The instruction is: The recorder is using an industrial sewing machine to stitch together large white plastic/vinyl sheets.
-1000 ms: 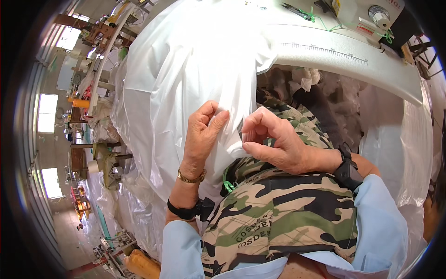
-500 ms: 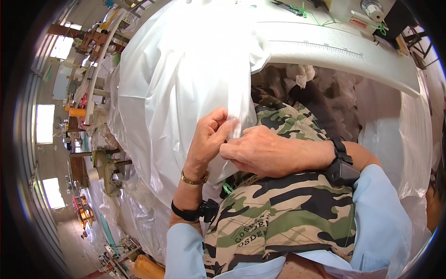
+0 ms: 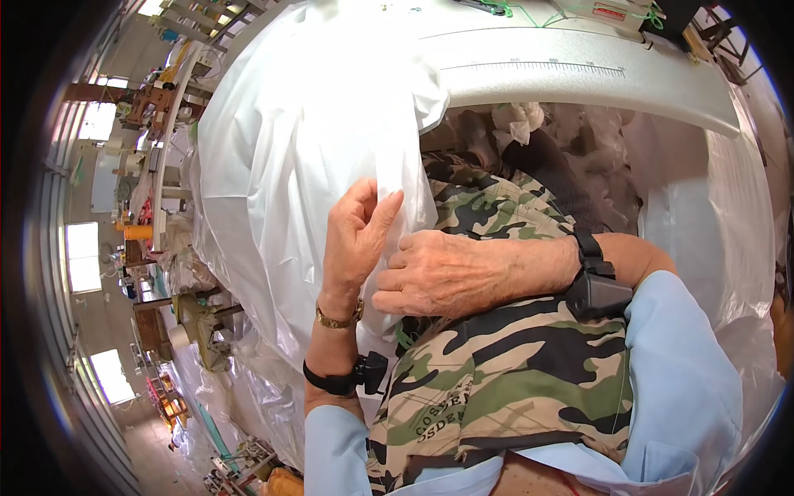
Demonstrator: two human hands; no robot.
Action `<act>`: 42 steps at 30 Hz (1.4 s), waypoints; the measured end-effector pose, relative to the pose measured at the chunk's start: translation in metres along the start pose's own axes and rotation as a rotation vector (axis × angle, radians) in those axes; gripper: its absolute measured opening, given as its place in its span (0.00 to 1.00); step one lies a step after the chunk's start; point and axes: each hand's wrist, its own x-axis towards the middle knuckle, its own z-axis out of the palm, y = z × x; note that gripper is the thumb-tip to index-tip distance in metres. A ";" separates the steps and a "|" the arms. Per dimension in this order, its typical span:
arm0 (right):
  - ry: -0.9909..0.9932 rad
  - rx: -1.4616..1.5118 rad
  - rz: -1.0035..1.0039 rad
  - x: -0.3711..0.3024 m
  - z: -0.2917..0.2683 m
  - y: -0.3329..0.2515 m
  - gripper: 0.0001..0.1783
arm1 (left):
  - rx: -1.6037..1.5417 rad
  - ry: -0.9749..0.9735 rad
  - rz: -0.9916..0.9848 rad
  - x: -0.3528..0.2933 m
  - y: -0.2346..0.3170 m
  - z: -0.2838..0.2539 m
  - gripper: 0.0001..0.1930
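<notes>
A large, thin white sheet (image 3: pixel 289 157) with a folded strip along its right edge hangs in loose creases from the table down to my lap. It looks like smooth cloth or film; I cannot tell which. My left hand (image 3: pixel 357 236) is closed at that strip, thumb raised on it and the other fingers curled at its left side. Just below and to the right, my right hand (image 3: pixel 451 273) lies across the sheet's lower edge with its fingers curled in. Its fingertips are mostly hidden, close to the sheet and my left wrist.
The pale table edge (image 3: pixel 562 78) carries a printed ruler scale. Green-handled snips (image 3: pixel 488 7) and green thread lie behind it. Crumpled translucent plastic (image 3: pixel 695 223) hangs at the right. Camouflage cloth (image 3: pixel 513 380) covers my lap. Machines and shelving stand at the far left.
My left thumb has lifted slightly, and my right hand has drawn away from it, down a little, its fingers curling more. The whole view has shifted slightly.
</notes>
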 end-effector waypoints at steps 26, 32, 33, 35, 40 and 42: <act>0.816 -0.341 0.757 -0.034 -0.028 0.092 0.24 | -0.627 0.012 -0.174 0.067 0.020 -0.009 0.03; 0.861 -0.168 0.716 -0.024 -0.029 0.110 0.08 | -0.526 0.166 -0.081 0.068 0.038 0.001 0.23; 0.883 -0.140 0.691 -0.022 -0.029 0.111 0.07 | -0.533 0.178 -0.079 0.070 0.036 -0.001 0.23; 0.895 -0.109 0.659 -0.019 -0.031 0.114 0.07 | -0.552 0.048 -0.036 0.072 0.033 -0.005 0.33; 0.731 -0.220 0.480 -0.009 -0.038 0.117 0.08 | -0.555 0.080 -0.015 0.071 0.041 0.003 0.32; 0.700 -0.255 0.441 -0.002 -0.042 0.114 0.07 | -0.547 0.107 -0.007 0.074 0.034 0.001 0.31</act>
